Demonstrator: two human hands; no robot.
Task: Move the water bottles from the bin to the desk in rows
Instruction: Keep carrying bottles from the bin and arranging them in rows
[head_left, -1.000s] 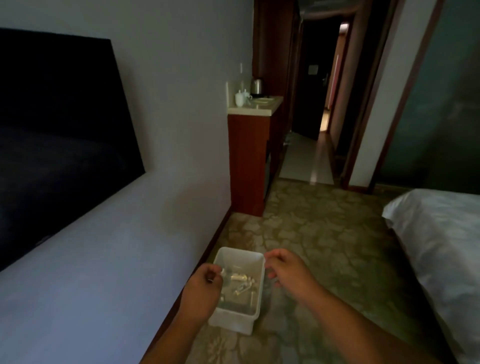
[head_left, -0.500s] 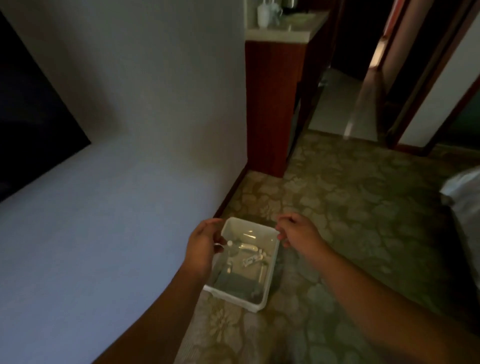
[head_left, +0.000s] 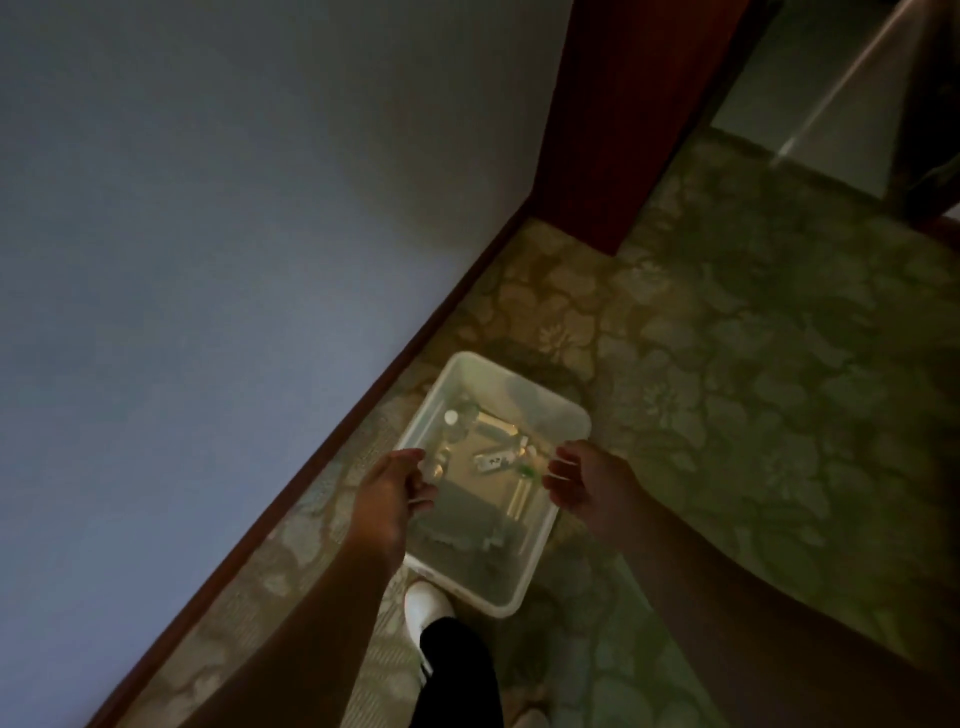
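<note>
White bin (head_left: 566, 415) (bottles (head_left: 496, 460) inside) | between left hand (head_left: 387, 493), right hand (head_left: 587, 480) | fingers loose, empty

Clear water bottles (head_left: 496, 460) inside white bin (head_left: 540, 410)

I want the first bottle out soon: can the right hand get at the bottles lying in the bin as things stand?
Probably yes. The bin is open-topped with no lid, the right hand hovers at its rim holding nothing, and the bottles lie uncovered just beside it.
</note>
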